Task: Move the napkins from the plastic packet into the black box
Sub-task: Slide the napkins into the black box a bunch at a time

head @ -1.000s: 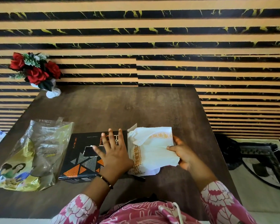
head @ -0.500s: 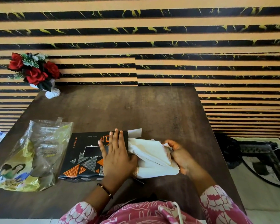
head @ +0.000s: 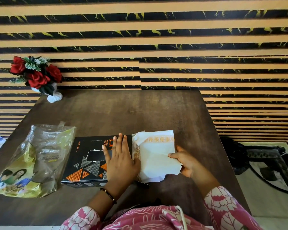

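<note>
plastic packet (head: 32,161) lower left of frame, looks emptied | black box (head: 88,161) centre, left hand (head: 120,161) flat on lid, fingers straight | napkins (head: 156,156) at box's right end, right hand (head: 184,161) pinching their edge | judged: insertion underway, not finished

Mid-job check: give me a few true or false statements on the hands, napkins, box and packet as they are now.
1. The left hand lies flat on the black box. True.
2. The right hand is empty. False: its fingers pinch the napkins.
3. The plastic packet lies left of the box. True.
4. The napkins are fully inside the box. False: they stick out at its right end.
5. The flower vase stands on the box. False: it is at the table's far left corner.
</note>
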Available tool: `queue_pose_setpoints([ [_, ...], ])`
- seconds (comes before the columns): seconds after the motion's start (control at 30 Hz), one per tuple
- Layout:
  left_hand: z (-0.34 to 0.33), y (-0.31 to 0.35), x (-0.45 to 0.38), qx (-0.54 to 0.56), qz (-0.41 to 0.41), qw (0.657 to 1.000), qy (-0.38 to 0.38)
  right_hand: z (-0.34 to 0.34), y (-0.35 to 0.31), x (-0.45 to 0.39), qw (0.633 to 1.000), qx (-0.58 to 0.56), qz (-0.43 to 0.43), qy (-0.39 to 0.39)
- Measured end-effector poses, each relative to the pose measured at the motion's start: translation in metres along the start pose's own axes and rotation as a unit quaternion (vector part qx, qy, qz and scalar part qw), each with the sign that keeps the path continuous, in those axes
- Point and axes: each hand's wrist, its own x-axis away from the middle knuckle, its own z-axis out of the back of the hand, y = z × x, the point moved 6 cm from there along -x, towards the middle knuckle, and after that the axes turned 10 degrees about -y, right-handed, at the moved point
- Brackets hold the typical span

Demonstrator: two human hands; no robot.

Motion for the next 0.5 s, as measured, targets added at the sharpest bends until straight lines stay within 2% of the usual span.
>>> queue_pose_setpoints([
  [0.33, 0.002, 0.0, 0.003, 0.03, -0.008, 1.0, -0.005, -0.013, -0.007, 0.007, 0.997, 0.067, -0.003, 0.026],
  [0.5, 0.004, -0.001, 0.001, 0.061, -0.018, 0.998, -0.002, -0.018, -0.012, 0.011, 0.992, 0.125, -0.002, 0.015],
])
